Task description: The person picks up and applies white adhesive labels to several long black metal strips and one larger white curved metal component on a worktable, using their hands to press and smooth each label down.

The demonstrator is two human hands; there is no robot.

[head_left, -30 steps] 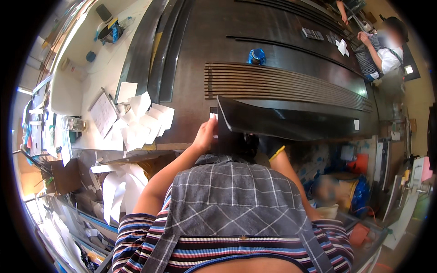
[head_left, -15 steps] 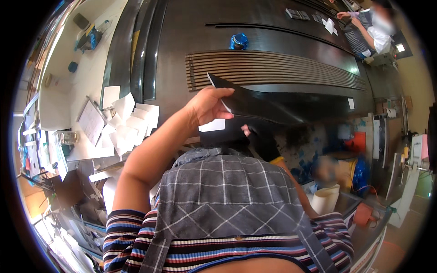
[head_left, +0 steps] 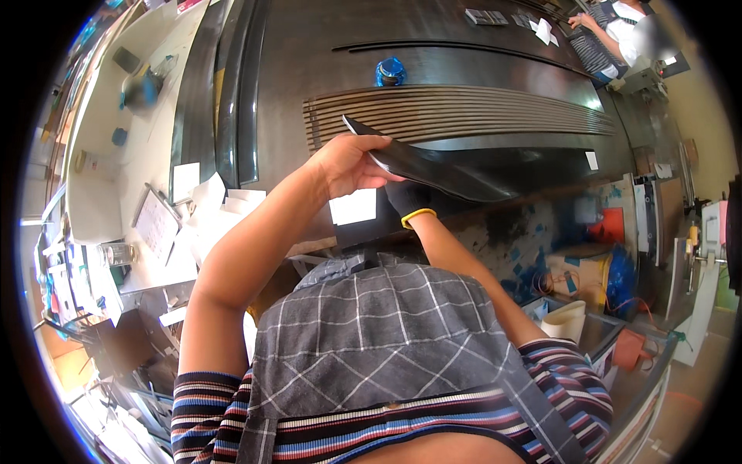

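Note:
My left hand (head_left: 346,166) is closed on the left end of a long, glossy black strip (head_left: 479,172), thumb on top and fingers beneath. That end is raised and bent; the rest stretches right across the table to a small white label (head_left: 592,160). My right hand (head_left: 410,199), in a black glove with a yellow cuff, is just under the strip beside my left fingers. Its fingertips are hidden by the strip, so I cannot tell what it touches. A white paper (head_left: 354,207) lies on a dark surface below my left hand.
Beyond the strip, several thin brown strips (head_left: 456,112) lie in rows on the dark table (head_left: 309,62), with a blue-wrapped roll (head_left: 391,72) behind. Loose white papers (head_left: 212,205) and a glass jar (head_left: 116,254) are at left. Another person (head_left: 610,39) works at the far right.
My gloved right hand has moved up and left, from in front of my apron to underneath the strip near my left hand. My left hand keeps hold of the strip's end.

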